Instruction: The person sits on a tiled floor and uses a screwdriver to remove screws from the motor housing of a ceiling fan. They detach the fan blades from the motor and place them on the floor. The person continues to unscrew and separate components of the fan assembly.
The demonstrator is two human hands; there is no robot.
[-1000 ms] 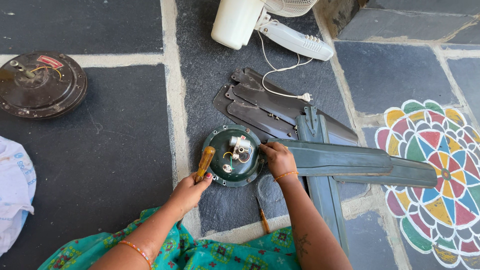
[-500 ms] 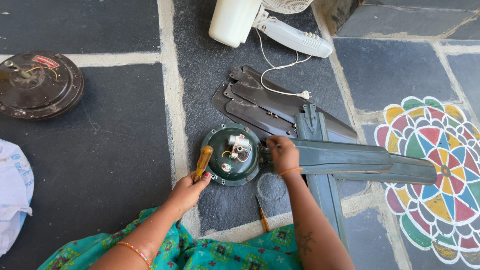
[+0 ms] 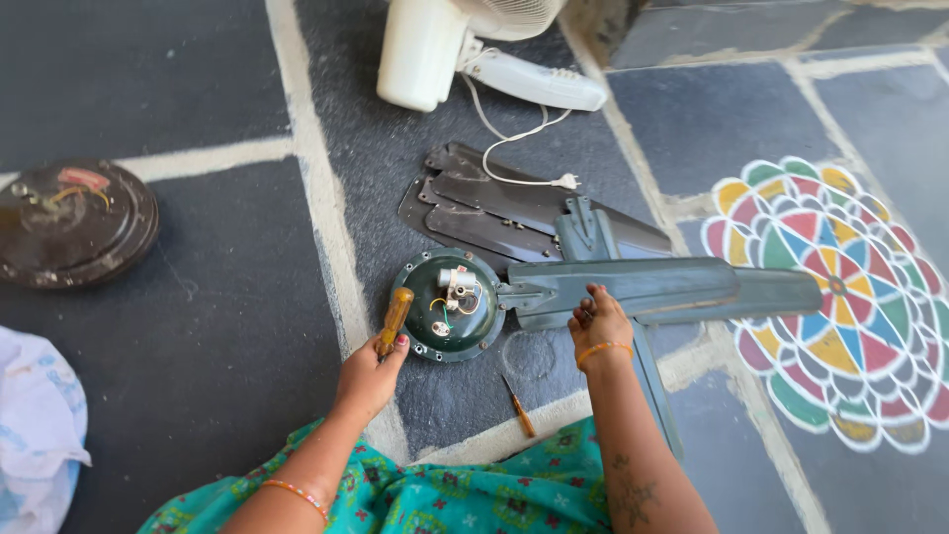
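Green fan blades [image 3: 643, 287]: three; screwdrivers [image 3: 393, 318]: two.

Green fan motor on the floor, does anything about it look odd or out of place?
Yes. The motor lies open, with loose wires and a white capacitor exposed. A green blade juts from its side under the right hand. The left hand holds a screwdriver at its rim.

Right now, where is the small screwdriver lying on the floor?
The small screwdriver lies on the stone floor between the person's forearms, just below the round green motor housing, near the teal cloth.
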